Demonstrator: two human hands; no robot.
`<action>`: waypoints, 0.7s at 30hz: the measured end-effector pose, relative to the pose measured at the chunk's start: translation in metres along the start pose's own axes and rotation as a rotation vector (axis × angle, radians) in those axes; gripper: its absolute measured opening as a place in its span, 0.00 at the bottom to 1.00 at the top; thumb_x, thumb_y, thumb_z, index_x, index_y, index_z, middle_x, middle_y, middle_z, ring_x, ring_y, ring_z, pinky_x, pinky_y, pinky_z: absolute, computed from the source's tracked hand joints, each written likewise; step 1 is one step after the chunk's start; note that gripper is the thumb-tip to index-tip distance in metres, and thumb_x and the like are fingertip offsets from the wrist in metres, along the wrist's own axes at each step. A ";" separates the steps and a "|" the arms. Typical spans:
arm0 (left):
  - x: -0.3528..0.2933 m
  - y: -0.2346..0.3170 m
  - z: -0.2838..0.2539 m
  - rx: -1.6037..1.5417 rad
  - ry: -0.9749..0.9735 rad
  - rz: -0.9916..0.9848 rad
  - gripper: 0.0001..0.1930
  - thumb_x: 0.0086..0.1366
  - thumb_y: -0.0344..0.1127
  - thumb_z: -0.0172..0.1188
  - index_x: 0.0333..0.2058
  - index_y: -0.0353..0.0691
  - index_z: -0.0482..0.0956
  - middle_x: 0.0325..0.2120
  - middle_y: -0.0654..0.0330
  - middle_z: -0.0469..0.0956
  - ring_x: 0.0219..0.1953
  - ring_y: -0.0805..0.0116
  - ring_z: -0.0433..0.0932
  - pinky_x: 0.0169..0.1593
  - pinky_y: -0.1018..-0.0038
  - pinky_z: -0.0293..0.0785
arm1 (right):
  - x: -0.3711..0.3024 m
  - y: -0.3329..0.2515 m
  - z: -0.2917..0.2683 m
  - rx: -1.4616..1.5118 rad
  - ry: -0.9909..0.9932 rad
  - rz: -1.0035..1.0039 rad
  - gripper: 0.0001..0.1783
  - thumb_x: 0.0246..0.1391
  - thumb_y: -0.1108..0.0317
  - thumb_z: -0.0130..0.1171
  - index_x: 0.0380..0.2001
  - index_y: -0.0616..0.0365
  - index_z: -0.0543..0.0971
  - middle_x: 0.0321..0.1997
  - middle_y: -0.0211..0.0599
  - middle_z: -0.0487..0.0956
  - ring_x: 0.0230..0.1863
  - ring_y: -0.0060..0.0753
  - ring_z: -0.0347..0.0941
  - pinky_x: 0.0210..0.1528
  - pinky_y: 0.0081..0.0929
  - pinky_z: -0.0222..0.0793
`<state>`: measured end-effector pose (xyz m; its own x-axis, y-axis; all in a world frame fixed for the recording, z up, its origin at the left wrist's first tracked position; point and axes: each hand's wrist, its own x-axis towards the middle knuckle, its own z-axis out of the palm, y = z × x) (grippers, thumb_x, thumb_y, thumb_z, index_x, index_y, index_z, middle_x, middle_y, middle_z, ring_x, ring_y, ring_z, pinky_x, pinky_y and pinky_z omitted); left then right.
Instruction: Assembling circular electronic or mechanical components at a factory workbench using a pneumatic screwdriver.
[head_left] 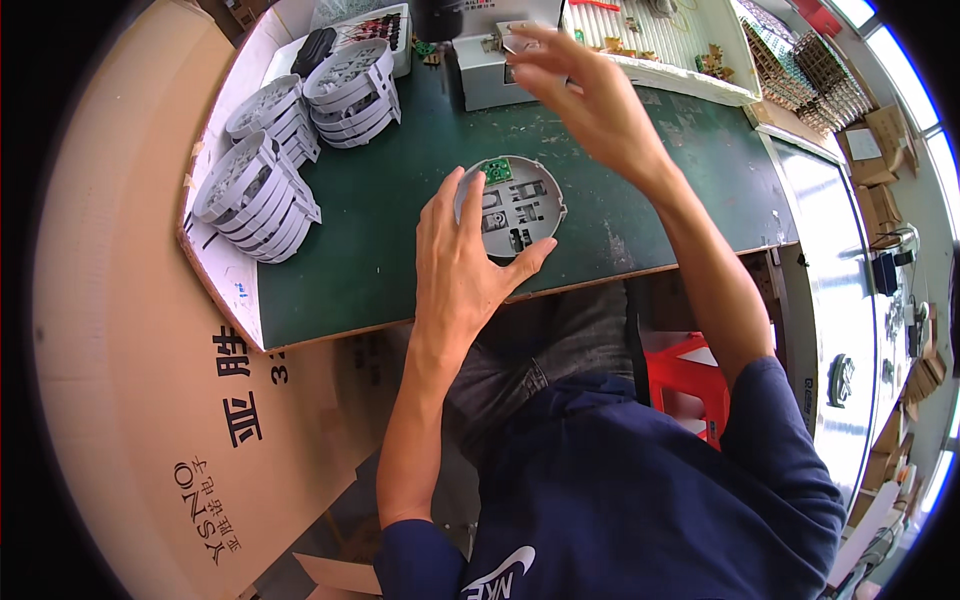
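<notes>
My left hand (458,240) is closed around the rim of a round grey plastic housing (545,222) lying on the green tabletop, fingers along its left side and thumb at the near right. Inside the housing, a small green circuit board (496,171) sits at the far edge, among rectangular cutouts and small dark parts. Raised beyond it, my right hand (590,100) reaches over a grey box-shaped device (490,85). Its fingers are stretched out and apart, slightly blurred, with nothing visible held.
Several stacks of similar grey housings (255,195) stand at the left. A white tray (395,30) with wired parts is behind them. A ribbed white tray (690,75) with small brass-coloured parts lies at the far right. A red stool (690,380) stands under the table.
</notes>
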<state>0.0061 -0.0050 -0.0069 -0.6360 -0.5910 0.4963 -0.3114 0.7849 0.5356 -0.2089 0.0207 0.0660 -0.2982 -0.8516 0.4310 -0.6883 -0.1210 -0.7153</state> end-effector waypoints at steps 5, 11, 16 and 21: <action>0.001 -0.001 -0.004 0.004 -0.024 -0.002 0.49 0.54 0.65 0.72 0.62 0.29 0.72 0.60 0.41 0.67 0.61 0.43 0.68 0.64 0.52 0.67 | 0.043 -0.056 -0.009 0.144 0.031 -0.375 0.30 0.70 0.61 0.59 0.66 0.68 0.65 0.53 0.55 0.80 0.52 0.38 0.79 0.53 0.32 0.76; 0.003 -0.002 -0.003 0.147 -0.075 0.068 0.47 0.55 0.70 0.67 0.61 0.33 0.76 0.60 0.42 0.67 0.60 0.45 0.68 0.62 0.52 0.67 | 0.052 -0.075 -0.002 0.527 -0.030 -0.186 0.40 0.72 0.55 0.55 0.74 0.67 0.53 0.64 0.62 0.74 0.64 0.43 0.73 0.64 0.36 0.71; 0.005 -0.001 -0.004 0.197 -0.092 0.064 0.47 0.55 0.70 0.67 0.61 0.35 0.76 0.60 0.44 0.68 0.60 0.45 0.68 0.62 0.52 0.67 | 0.081 -0.082 -0.002 0.598 -0.055 -0.243 0.49 0.71 0.47 0.54 0.76 0.69 0.44 0.69 0.66 0.68 0.69 0.46 0.69 0.69 0.39 0.66; 0.005 0.001 -0.001 0.157 -0.062 0.056 0.48 0.55 0.69 0.68 0.62 0.34 0.74 0.61 0.46 0.68 0.61 0.45 0.68 0.63 0.52 0.67 | 0.120 -0.081 -0.011 0.558 -0.046 -0.244 0.58 0.66 0.38 0.58 0.75 0.75 0.43 0.71 0.72 0.63 0.73 0.55 0.64 0.73 0.43 0.62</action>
<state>0.0035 -0.0081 -0.0029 -0.6962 -0.5371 0.4763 -0.3778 0.8383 0.3931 -0.1964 -0.0656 0.1819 -0.1381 -0.7853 0.6036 -0.2791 -0.5538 -0.7844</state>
